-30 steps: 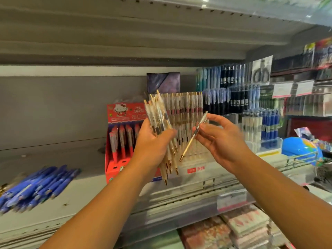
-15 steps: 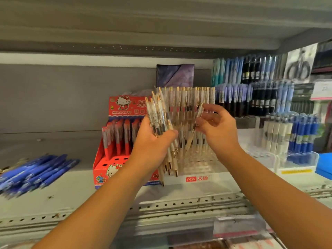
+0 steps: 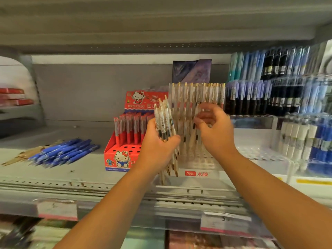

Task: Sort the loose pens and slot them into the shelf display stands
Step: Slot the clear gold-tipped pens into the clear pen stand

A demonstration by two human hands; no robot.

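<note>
Head view: I log left hand [image 3: 158,150] gripping clear pen bundle [image 3: 163,121]; right hand [image 3: 215,133], blurred, at clear stand [image 3: 201,166], possibly pinching, cannot tell.

A single head-worn wide-angle camera faces the shelf [image 3: 80,173] straight on from close up, tilted slightly downward.

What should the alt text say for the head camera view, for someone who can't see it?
A person's left hand grips a bundle of clear gold-trimmed pens while the right hand reaches among matching pens standing in a clear display stand on a shelf. A red Hello Kitty pen box stands to the left, with loose blue pens lying further left.
</note>
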